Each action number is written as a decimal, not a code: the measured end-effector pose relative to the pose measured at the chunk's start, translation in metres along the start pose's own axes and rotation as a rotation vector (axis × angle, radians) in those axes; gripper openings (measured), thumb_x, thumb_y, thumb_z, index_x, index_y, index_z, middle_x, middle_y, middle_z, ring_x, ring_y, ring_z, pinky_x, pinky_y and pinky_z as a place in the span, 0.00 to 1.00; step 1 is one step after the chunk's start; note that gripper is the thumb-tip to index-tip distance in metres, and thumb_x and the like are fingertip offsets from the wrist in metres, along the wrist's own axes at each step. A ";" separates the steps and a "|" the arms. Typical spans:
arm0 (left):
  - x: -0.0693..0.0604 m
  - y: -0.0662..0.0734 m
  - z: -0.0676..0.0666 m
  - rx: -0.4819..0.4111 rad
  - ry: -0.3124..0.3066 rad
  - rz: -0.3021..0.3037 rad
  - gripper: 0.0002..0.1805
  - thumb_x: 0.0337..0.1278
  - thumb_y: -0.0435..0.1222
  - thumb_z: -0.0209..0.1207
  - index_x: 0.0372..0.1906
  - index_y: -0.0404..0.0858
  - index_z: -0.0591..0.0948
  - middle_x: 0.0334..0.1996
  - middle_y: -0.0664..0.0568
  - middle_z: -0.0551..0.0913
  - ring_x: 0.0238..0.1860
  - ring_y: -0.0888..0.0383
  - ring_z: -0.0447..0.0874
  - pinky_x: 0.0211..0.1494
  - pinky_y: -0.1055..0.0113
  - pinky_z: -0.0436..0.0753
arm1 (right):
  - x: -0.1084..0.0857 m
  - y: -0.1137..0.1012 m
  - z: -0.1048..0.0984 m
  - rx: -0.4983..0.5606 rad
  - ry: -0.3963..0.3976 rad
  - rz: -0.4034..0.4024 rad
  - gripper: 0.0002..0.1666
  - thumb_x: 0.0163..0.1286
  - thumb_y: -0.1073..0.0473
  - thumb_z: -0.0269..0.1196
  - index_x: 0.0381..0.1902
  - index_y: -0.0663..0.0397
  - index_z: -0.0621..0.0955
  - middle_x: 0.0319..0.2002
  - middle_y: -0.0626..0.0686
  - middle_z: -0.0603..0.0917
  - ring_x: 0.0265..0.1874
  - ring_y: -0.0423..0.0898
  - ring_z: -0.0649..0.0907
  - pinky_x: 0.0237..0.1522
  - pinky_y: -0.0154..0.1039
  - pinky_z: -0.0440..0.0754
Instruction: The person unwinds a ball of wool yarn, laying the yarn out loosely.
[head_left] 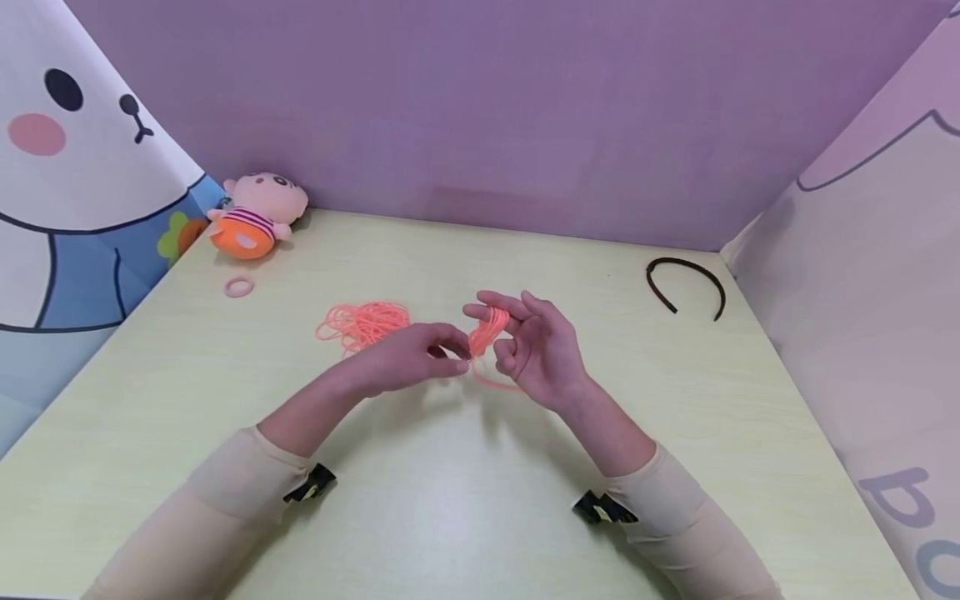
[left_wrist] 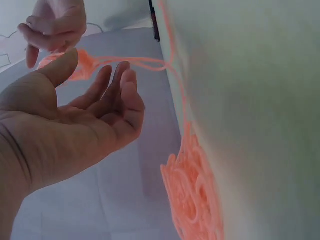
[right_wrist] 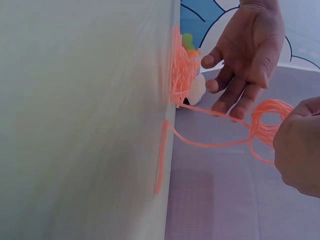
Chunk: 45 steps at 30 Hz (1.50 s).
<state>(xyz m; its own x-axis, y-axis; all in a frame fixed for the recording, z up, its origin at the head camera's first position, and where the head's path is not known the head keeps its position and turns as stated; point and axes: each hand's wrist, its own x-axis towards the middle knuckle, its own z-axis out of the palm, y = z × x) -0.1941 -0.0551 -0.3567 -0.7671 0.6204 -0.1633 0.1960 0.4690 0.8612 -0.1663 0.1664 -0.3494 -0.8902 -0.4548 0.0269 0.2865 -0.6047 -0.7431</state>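
Note:
Loops of orange cord (head_left: 488, 332) are wound around the index and middle fingers of my right hand (head_left: 551, 354), whose other fingers are curled toward the palm. Facing it, my left hand (head_left: 405, 360) is held with thumb and fingers apart, close beside the wound loops. In the left wrist view the left fingers (left_wrist: 120, 92) are loosely bent, with no cord visibly between them. A strand runs from the loops to a loose heap of the same cord (right_wrist: 183, 70) on the table. Another strand hangs down, its tail (right_wrist: 161, 165) lying on the tabletop.
A plush toy (head_left: 255, 215) leans at the back left corner, with a pink ring (head_left: 239, 287) before it. A dark headband (head_left: 697, 268) lies at the back right of the pale table (head_left: 450, 517). Purple fabric (head_left: 510, 108) rises behind, and printed panels flank both sides.

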 end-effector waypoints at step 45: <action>-0.018 0.011 -0.058 -0.259 0.613 0.001 0.11 0.71 0.36 0.61 0.52 0.35 0.86 0.36 0.50 0.87 0.36 0.56 0.82 0.35 0.70 0.79 | 0.003 0.001 -0.003 -0.128 0.163 0.086 0.31 0.82 0.49 0.42 0.71 0.63 0.69 0.52 0.53 0.86 0.14 0.41 0.75 0.20 0.28 0.73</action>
<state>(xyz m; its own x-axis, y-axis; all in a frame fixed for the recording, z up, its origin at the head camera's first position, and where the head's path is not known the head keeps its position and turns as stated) -0.2136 -0.0976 -0.3163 -0.9905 0.1153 0.0746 0.1021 0.2547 0.9616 -0.1694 0.1663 -0.3521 -0.9130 -0.3828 -0.1409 0.3256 -0.4758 -0.8171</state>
